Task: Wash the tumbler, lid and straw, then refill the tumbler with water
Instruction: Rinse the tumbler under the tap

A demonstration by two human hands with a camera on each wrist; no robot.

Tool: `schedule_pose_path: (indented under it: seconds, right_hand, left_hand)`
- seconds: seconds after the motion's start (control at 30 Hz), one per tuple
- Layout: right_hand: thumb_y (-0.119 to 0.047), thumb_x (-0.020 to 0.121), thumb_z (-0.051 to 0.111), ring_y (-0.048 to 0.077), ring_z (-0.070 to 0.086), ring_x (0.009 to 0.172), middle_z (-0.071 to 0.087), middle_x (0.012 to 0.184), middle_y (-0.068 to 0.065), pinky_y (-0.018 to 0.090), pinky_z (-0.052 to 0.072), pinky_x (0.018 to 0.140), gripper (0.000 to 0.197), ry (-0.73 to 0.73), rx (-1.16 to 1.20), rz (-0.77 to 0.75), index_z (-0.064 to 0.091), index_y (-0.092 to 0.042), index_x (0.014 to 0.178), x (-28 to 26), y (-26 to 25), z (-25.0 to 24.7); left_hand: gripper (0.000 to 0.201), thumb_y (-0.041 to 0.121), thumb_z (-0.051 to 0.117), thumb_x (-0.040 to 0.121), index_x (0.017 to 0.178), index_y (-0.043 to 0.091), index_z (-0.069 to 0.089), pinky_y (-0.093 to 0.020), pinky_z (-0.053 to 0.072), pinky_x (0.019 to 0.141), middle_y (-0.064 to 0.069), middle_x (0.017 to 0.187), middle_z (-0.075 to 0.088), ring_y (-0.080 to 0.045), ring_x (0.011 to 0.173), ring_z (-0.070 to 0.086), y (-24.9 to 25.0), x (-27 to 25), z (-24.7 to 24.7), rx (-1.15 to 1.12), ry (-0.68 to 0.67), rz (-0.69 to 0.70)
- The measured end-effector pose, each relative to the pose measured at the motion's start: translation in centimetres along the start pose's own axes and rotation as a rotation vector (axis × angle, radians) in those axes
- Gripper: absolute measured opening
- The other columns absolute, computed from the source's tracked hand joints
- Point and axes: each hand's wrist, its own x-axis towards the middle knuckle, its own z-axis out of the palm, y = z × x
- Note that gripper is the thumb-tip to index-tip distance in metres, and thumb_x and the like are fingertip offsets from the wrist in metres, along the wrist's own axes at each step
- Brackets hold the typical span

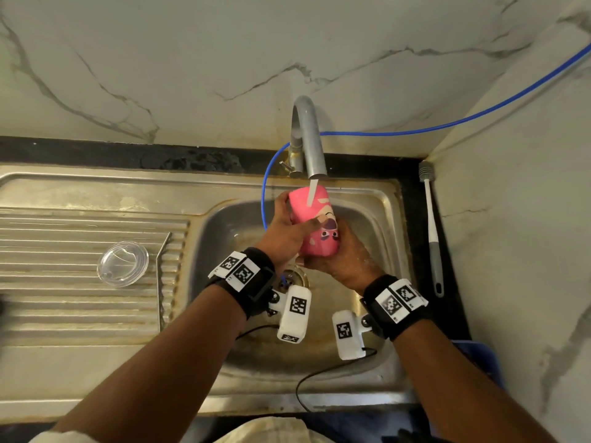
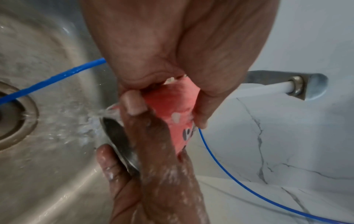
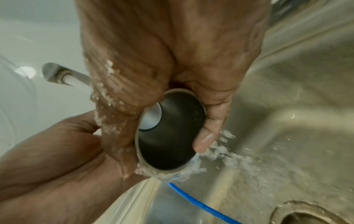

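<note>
While water runs, left hand and right hand both wrapped around the pink tumbler.

Lid, straw on drainboard

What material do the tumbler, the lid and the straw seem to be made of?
Tumbler: probably steel, since the right wrist view shows a dark metallic inside and a bare metal rim; the outside is matte pink with a printed face.
Lid: clear glossy plastic, the draining-board ribs showing through.
Straw: thin, grey, bent; looks like metal.
</note>
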Motion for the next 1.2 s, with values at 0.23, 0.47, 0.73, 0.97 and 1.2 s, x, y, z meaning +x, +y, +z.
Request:
schedule_pose_path:
  seconds: [0.23,0.47,0.73,0.97,1.2]
  right_hand:
    - [-0.016,0.057,0.105,0.014,0.066,0.124,0.062,0.138,-0.007,0.045,0.061,0.095,0.122,-0.003,-0.019,-0.049,0.031,-0.03,0.153,0.0,1.0,0.7]
    - [-0.004,0.069,0.096,-0.009,0.065,0.106,0.062,0.122,-0.014,0.034,0.058,0.1,0.097,0.033,-0.037,-0.088,0.041,-0.014,0.149,0.5,0.0,1.4]
    - [-0.019,0.071,0.097,-0.001,0.068,0.111,0.066,0.129,-0.011,0.019,0.059,0.083,0.077,0.079,0.057,-0.082,0.055,-0.032,0.134,1.3,-1.1,-0.1]
    - [-0.041,0.105,0.059,0.021,0.069,0.109,0.062,0.126,-0.007,0.032,0.064,0.067,0.033,0.13,0.164,-0.031,0.056,-0.027,0.135,1.9,-3.2,1.1]
    - [-0.06,0.11,0.033,0.027,0.07,0.094,0.068,0.114,0.011,0.029,0.053,0.055,0.049,0.116,0.151,0.205,0.06,-0.024,0.128,4.5,-4.8,1.3]
  left_hand:
    - [0.082,0.021,0.091,0.075,0.145,0.022,0.048,-0.053,0.058,0.101,-0.005,0.131,0.07,-0.024,0.119,0.069,0.8,-0.3,-1.4,0.19,-0.075,0.057]
    - [0.082,0.007,0.091,0.075,0.141,0.024,0.046,-0.036,0.055,0.103,0.007,0.13,0.063,-0.009,0.122,0.062,1.1,-0.7,-1.4,0.435,-0.086,0.261]
    - [0.067,0.025,0.089,0.08,0.131,0.016,0.046,-0.044,0.064,0.08,-0.012,0.13,0.065,-0.028,0.107,0.074,1.3,-1.2,-3.3,-0.101,0.183,0.089]
    - [0.068,0.055,0.08,0.082,0.135,0.026,0.05,-0.048,0.064,0.085,-0.013,0.131,0.066,-0.03,0.109,0.074,0.5,-1.3,-4.5,-0.165,0.163,-0.03]
    - [0.063,0.063,0.068,0.088,0.135,0.027,0.046,-0.037,0.06,0.072,-0.019,0.127,0.063,-0.03,0.094,0.071,0.4,-1.4,-5.2,0.038,0.127,0.029]
